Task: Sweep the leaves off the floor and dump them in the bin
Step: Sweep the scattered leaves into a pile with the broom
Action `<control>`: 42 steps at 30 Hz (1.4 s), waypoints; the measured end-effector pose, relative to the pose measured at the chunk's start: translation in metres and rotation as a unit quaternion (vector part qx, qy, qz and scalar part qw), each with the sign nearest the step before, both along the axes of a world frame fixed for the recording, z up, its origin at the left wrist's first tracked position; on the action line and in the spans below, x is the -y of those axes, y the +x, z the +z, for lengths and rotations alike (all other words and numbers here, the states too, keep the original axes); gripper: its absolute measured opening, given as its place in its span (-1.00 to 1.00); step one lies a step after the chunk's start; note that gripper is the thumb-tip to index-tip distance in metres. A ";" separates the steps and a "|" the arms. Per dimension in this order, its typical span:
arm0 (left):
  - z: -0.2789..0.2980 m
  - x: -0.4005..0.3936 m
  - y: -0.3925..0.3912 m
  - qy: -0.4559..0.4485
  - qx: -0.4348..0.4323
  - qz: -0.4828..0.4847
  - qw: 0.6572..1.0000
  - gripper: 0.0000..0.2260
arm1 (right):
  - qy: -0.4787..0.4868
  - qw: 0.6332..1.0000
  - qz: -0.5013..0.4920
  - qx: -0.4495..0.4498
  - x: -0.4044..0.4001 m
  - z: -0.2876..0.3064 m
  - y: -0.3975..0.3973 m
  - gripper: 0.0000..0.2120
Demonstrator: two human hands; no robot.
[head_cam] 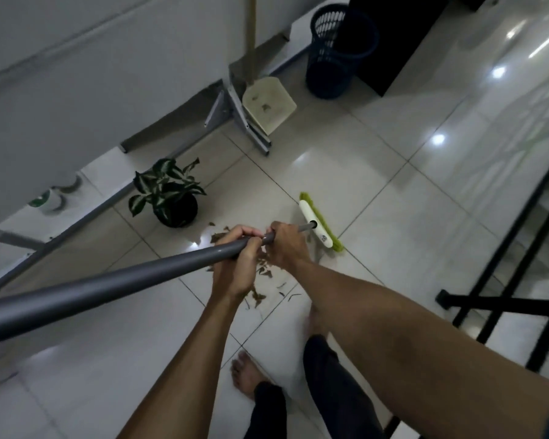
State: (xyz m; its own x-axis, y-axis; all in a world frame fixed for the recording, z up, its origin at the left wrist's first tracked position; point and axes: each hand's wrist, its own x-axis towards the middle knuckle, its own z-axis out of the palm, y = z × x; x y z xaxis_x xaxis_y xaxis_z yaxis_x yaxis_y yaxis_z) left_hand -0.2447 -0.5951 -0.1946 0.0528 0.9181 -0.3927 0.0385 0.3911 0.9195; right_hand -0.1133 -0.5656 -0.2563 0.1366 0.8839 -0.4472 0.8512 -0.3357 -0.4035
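Note:
Both hands grip the grey handle [114, 283] of a broom. My left hand [235, 261] is closed around it nearer me, and my right hand [287, 245] holds it just ahead, touching the left. The white broom head with green bristles [319, 224] rests on the tile floor beyond my hands. Dry brown leaves [260, 274] lie scattered on the tiles under and behind my hands. A cream dustpan [268, 104] with a long handle leans by a table leg, a few leaves in it. The dark blue mesh bin [338, 55] stands at the back.
A potted plant [171, 194] in a black pot stands left of the leaves. Grey table legs [235, 109] run along the left. A black metal frame [504, 296] lies on the right. My bare feet [244, 372] are below the leaves.

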 end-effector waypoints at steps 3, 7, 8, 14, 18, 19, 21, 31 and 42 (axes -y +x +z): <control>-0.018 -0.003 0.005 -0.005 -0.003 -0.034 0.999 -0.93 | -0.009 0.999 -0.044 -0.006 0.011 -0.023 0.004 -0.87; -0.011 -0.007 -0.005 -0.044 -0.034 -0.035 0.998 -0.91 | -0.013 0.993 -0.113 -0.025 0.015 -0.034 -0.015 -0.83; -0.006 -0.009 -0.010 -0.050 -0.040 -0.033 0.997 -0.89 | -0.013 0.992 -0.123 -0.038 0.014 -0.033 -0.023 -0.83; 0.033 -0.027 -0.043 -0.061 -0.069 -0.025 0.995 -0.81 | -0.006 0.980 -0.172 -0.100 0.004 -0.010 -0.078 -0.75; 0.053 -0.023 -0.076 -0.059 -0.092 -0.026 0.994 -0.78 | -0.019 0.977 -0.164 -0.137 0.007 0.002 -0.116 -0.72; 0.056 -0.021 -0.083 -0.054 -0.097 -0.024 0.993 -0.77 | -0.018 0.976 -0.164 -0.144 0.009 0.005 -0.124 -0.71; 0.063 -0.017 -0.095 -0.047 -0.102 -0.025 0.993 -0.75 | -0.011 0.973 -0.171 -0.158 0.012 0.015 -0.136 -0.68; 0.091 -0.008 -0.086 -0.022 -0.034 -0.150 0.988 -0.83 | 0.009 0.965 -0.240 -0.108 0.041 0.051 -0.106 -0.69; 0.036 0.001 -0.071 -0.117 -0.045 -0.206 0.970 -0.78 | -0.066 0.910 -0.382 -0.146 0.080 -0.003 -0.111 -0.72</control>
